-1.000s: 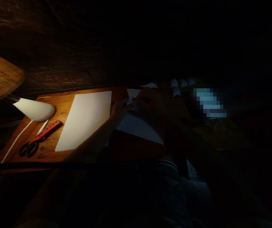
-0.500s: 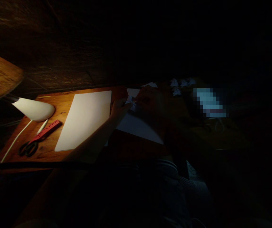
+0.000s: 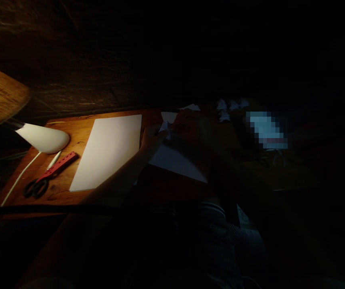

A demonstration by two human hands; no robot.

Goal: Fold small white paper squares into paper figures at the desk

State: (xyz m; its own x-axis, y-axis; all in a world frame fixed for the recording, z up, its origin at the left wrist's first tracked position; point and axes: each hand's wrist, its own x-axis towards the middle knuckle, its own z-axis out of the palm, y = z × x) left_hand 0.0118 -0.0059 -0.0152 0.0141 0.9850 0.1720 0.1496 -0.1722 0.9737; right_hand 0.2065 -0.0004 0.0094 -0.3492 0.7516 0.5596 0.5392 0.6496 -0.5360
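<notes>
In the dim middle of the table, my left hand [image 3: 152,137] is closed on a small folded white paper [image 3: 165,127]. My right hand [image 3: 190,123] meets it from the right, its fingers pinched against the same paper. Shadow hides the fingertips and the details of the folds. Below both hands lies a flat white sheet [image 3: 180,165]. Just behind them is another piece of white paper [image 3: 168,117]. A large stack of white paper [image 3: 109,150] rests to the left, lit by the lamp and partly covered by my left forearm.
At the left stand a white lamp base [image 3: 44,138] and scissors [image 3: 35,188] with black handles and a red perforated sheath. Several crumpled-looking folded papers [image 3: 224,116] sit at the back right. A bright blurred screen [image 3: 265,130] is farther right. A dark cable [image 3: 48,209] crosses in front.
My right fingers have shifted slightly around the folded paper, which has turned a little. Both hands stay in nearly the same place.
</notes>
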